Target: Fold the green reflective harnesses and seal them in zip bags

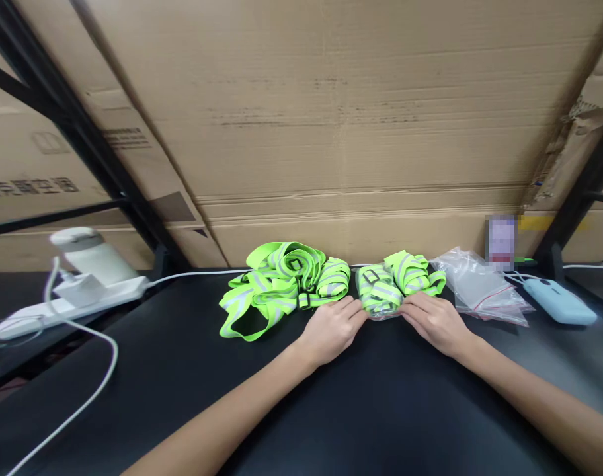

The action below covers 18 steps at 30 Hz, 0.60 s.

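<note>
Beside green straps [410, 271], clear bags [475, 284]

Neon-green webbing straps [272, 283] left of centre are striped lengthwise with silvery grey and set with black plastic buckles [298, 302]. The same stripes are seen through a clear plastic pouch [379, 304] at centre. Flat transparent plastic bags [484, 297] at right are lined with red. The flat bench [381, 396] below is coloured black.

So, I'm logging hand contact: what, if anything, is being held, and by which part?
A clear bag with a rolled green strap inside: the left hand pinches its near-left corner, the right hand its near-right.
</note>
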{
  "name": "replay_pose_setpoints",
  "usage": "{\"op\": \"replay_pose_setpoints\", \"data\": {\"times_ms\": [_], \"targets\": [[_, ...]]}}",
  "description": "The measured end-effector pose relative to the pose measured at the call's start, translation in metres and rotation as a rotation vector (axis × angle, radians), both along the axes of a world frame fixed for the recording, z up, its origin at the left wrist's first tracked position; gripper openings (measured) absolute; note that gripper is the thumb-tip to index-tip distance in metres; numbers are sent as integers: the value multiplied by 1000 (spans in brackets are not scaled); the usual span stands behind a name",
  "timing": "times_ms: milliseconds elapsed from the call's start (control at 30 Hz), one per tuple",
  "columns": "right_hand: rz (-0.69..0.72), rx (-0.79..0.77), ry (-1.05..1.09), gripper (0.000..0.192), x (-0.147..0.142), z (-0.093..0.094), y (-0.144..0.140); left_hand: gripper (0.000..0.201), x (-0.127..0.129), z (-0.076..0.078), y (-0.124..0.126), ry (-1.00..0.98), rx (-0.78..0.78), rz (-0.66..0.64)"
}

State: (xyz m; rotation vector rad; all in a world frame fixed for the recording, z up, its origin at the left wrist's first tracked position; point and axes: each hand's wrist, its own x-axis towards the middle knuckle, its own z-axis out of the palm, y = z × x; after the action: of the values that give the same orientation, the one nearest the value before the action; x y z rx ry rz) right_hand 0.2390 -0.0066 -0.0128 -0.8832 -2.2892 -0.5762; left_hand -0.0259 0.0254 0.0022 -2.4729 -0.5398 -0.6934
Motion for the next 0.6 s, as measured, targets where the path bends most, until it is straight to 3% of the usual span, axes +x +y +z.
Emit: {"op": "replay_pose_setpoints", "data": {"times_ms": [333,600], "targets": [[8,-22,-1,28,-5,2,-1,13,4,0,-4,-25,-3,46],[-10,-43,37,24,-6,1,-3,17,11,-7,0,-65,24,-26]]}}
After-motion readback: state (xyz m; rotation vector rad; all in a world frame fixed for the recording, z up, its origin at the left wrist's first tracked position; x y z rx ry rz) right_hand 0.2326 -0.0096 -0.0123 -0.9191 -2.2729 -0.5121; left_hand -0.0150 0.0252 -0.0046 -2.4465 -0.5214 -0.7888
